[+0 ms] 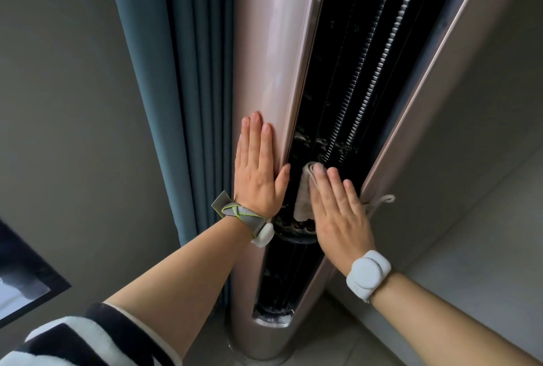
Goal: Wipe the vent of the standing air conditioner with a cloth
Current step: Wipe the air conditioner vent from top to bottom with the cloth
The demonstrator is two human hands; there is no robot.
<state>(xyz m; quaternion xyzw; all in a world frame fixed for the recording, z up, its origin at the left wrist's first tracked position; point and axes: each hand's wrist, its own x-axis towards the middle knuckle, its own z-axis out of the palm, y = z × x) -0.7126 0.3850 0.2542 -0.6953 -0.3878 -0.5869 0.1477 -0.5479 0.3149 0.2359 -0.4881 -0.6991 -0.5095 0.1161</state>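
We face the tall pink standing air conditioner (pixel 264 51) beside a teal curtain (pixel 188 71); its dark vent (pixel 352 71) runs down the front. Our left hand (pixel 258 171) lies flat and open on the casing, while our right hand (pixel 338 207), fingers straight, presses a pale cloth (pixel 304 192) against the vent's lower part

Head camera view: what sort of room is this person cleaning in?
Probably a room in a home, in a corner by a window. A tall standing air conditioner with an open vent stands beside a long teal curtain, on a tiled floor.
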